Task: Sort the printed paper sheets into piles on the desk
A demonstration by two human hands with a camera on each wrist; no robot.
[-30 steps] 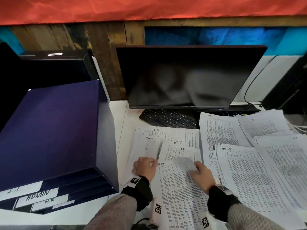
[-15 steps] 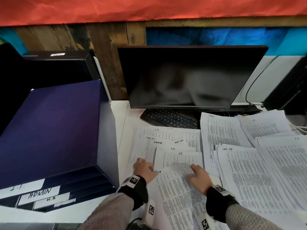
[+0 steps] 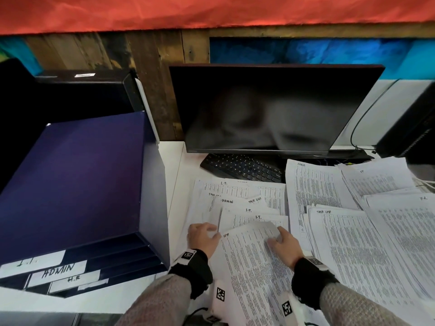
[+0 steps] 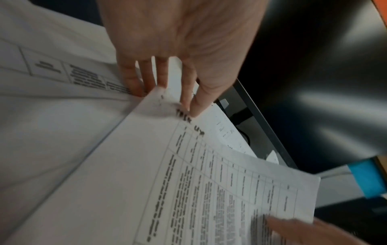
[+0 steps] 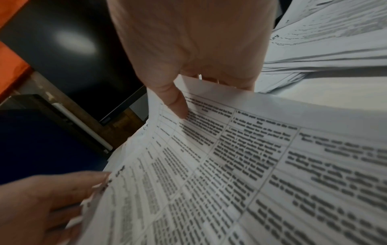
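Both my hands are on one printed sheet (image 3: 254, 262) that lies over the pile at the near edge of the desk (image 3: 174, 175), in front of me. My left hand (image 3: 203, 236) holds the sheet's far left corner: in the left wrist view the fingers (image 4: 130, 79) point down and go under the lifted corner, and the thumb presses on top beside a handwritten heading, so it pinches the paper. My right hand (image 3: 283, 244) takes the far right corner in the same way. In the right wrist view its thumb (image 5: 177, 106) lies on the printed table and the other fingers are curled under the edge. The far edge of the sheet is raised and bent a little; the near part I cannot follow past my sleeves.

Just behind this sheet, more sheets (image 3: 242, 203) are fanned out, with headings like "I.T." and "ADMIN" by hand. To the right, a big stack of papers (image 3: 353, 243) covers the desk up to its right edge, touching or overlapping my pile. To the left stands a dark blue filing tray (image 3: 77, 184) with labelled slots, near the desk's left edge. Between the tray and my left hand there is a narrow strip of bare white desk. At the far side are the keyboard (image 3: 242, 167) and the monitor (image 3: 266, 107).
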